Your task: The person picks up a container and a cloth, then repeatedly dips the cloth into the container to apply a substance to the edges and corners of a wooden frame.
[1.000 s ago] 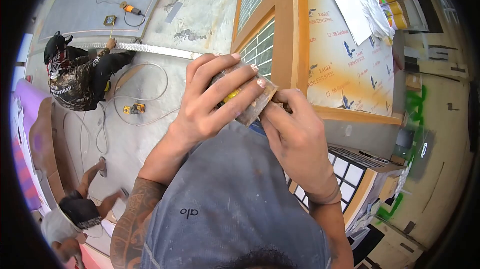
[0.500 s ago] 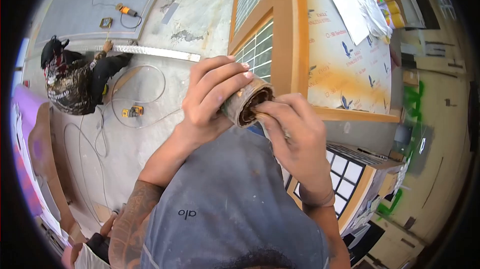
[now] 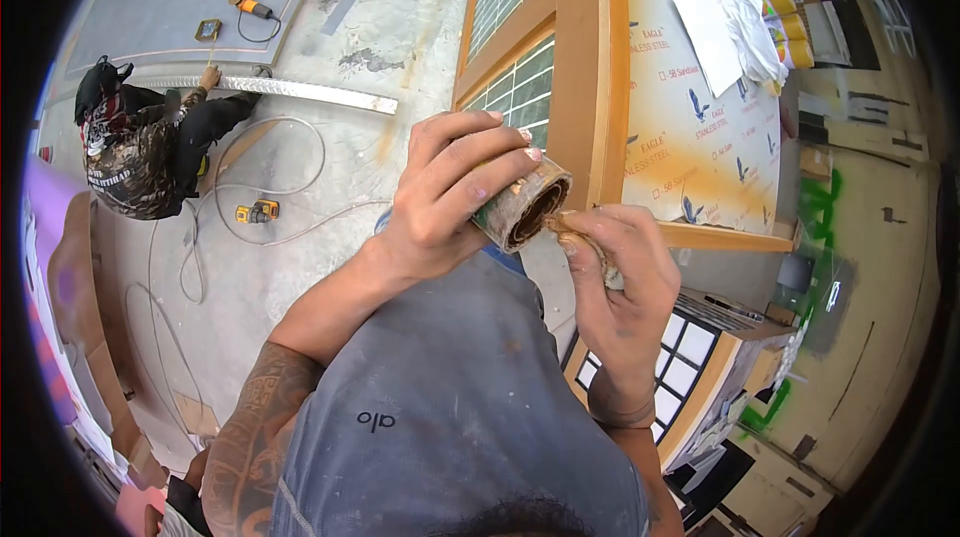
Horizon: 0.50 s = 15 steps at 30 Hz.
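Observation:
My left hand (image 3: 455, 187) is wrapped round a small, grimy can (image 3: 510, 227), tilted so its open mouth faces right. Dark brown residue coats the inside of the rim. Just outside that mouth, my right hand (image 3: 630, 282) is closed in a pinch on a crumpled, brown-stained rag (image 3: 606, 265). A pale fold of it shows between thumb and palm, and its brownish tip lies close to the rim. Both hands are in front of my grey shirt. What lies deep in the can is hidden.
A wooden door with glazed panes (image 3: 580, 67) stands ahead, beside a film-covered board (image 3: 690, 127) bearing paper and a white bag. On the left, another person (image 3: 140, 152) crouches by a long metal strip (image 3: 320, 95). A yellow drill (image 3: 257, 212) and a looped hose lie on the floor.
My right fingers have come out of the can's mouth and moved right, bringing the rag with them. The can and my left hand have shifted slightly right.

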Each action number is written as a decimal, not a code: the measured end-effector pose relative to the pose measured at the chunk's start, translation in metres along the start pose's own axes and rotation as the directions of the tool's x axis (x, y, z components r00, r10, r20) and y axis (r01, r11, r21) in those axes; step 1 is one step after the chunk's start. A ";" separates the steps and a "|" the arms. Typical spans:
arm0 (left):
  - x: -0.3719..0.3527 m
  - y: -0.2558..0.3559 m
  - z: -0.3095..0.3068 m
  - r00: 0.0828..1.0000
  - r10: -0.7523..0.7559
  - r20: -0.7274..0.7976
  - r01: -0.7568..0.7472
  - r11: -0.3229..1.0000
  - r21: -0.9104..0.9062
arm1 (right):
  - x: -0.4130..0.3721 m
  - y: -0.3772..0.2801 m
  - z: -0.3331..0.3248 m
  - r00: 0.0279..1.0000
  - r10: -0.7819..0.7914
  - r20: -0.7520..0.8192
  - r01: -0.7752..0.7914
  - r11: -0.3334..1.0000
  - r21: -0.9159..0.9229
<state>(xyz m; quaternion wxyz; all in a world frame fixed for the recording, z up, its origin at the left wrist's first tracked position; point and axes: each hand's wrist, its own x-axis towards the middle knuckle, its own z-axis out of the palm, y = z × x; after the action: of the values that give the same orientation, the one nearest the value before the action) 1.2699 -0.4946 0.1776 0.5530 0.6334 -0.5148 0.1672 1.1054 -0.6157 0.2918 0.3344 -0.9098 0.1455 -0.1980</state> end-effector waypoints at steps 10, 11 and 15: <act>0.010 0.003 -0.008 0.986 0.163 0.039 -0.167 0.970 0.178 | 0.003 0.004 0.018 0.990 -0.105 0.096 0.122 0.973 -0.198; 0.011 0.004 -0.008 0.983 0.179 0.040 -0.183 0.964 0.190 | 0.004 0.004 0.018 0.989 -0.109 0.105 0.128 0.971 -0.202; 0.011 0.009 -0.010 0.983 0.169 0.067 -0.179 0.962 0.208 | 0.003 -0.003 0.019 0.988 -0.054 0.142 0.087 0.968 -0.237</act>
<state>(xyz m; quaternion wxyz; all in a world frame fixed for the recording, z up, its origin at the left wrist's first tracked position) 1.2708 -0.4894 0.1944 0.4526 0.6451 -0.5608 0.2540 1.1171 -0.6048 0.2814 0.2226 -0.9597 0.1131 -0.1291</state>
